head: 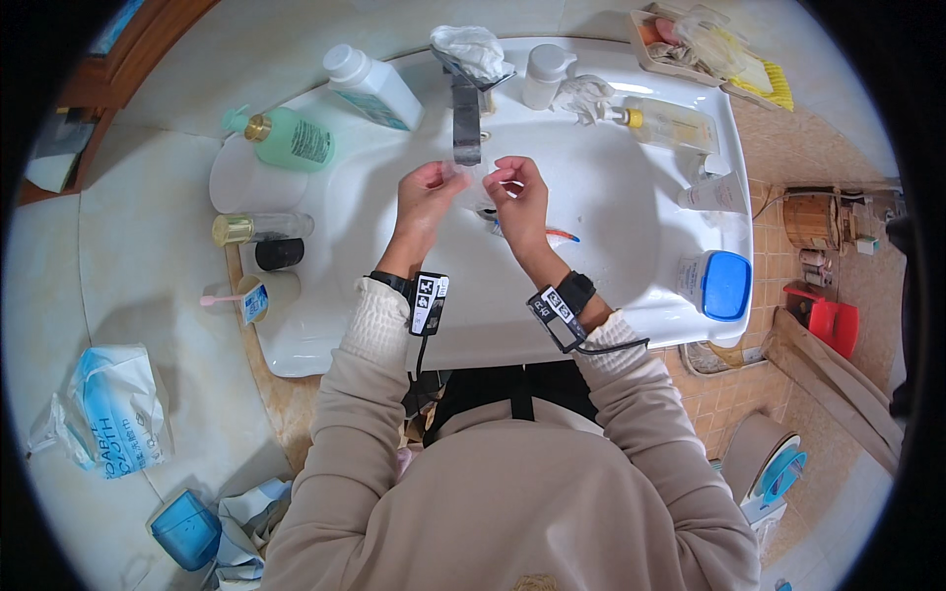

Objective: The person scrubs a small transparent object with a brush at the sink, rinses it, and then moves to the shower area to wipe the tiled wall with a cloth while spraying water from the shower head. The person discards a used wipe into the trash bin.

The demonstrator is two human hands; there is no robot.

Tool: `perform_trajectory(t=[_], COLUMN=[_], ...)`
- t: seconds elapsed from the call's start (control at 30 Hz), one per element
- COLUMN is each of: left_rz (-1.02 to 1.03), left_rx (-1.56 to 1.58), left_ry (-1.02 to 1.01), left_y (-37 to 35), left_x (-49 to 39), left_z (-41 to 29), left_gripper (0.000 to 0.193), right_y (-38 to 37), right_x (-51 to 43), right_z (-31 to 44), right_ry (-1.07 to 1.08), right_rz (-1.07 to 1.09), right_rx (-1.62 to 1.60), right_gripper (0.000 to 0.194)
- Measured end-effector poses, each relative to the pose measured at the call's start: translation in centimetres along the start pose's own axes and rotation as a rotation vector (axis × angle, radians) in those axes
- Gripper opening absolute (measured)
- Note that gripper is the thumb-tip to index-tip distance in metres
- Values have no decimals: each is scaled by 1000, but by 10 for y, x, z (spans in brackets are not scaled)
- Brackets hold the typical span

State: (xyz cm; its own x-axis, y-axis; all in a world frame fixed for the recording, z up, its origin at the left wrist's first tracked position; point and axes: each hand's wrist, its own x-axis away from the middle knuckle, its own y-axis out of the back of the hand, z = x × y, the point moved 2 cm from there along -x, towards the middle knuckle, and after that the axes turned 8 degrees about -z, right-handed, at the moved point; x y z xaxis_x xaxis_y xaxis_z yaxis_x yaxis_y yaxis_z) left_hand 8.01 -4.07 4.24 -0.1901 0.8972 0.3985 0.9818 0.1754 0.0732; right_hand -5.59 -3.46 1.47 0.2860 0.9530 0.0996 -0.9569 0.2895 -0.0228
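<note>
My left hand [429, 198] pinches a small translucent plastic piece [471, 193] just below the spout of the faucet [466, 122]. The piece is see-through and blurred, so its exact shape is hard to make out. Close by on the right, my right hand [523, 199] has its thumb and fingers curled at the edge of the same piece; whether they grip it cannot be told. Both hands are over the white washbasin [613, 221]. Partly hidden behind my right wrist, a slim orange, blue and white item [563, 235] lies in the basin.
Along the rim stand a green pump bottle [295, 139], a white bottle [375, 89], a white dispenser [545, 77], a clear yellow-capped bottle [669, 124] and a blue-lidded tub [724, 286]. A cup with a pink toothbrush [222, 300] is at left. A crumpled white cloth [473, 52] sits behind the faucet.
</note>
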Motion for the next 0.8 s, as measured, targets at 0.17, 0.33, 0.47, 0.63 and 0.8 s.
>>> perform_trajectory(t=[0.17, 0.33, 0.47, 0.63, 0.8], left_rz=[-3, 5, 70, -20, 9], left_rx=[19, -42, 21, 204, 188], left_ry=[-81, -164, 22, 140, 56], left_y=[-1, -3, -1, -1, -2], left_x=[-2, -2, -1, 1, 1], left_z=[4, 6, 7, 10, 14], left_gripper=[4, 7, 7, 11, 9], right_y=[2, 3, 3, -1, -2], right_x=[2, 3, 4, 9, 13], right_z=[-1, -1, -1, -7, -13], right_ry=[79, 32, -12, -75, -103], right_rz=[-57, -47, -13, 24, 65], right_rx=[9, -44, -50, -38, 12], right_gripper=[20, 20, 20, 21, 19])
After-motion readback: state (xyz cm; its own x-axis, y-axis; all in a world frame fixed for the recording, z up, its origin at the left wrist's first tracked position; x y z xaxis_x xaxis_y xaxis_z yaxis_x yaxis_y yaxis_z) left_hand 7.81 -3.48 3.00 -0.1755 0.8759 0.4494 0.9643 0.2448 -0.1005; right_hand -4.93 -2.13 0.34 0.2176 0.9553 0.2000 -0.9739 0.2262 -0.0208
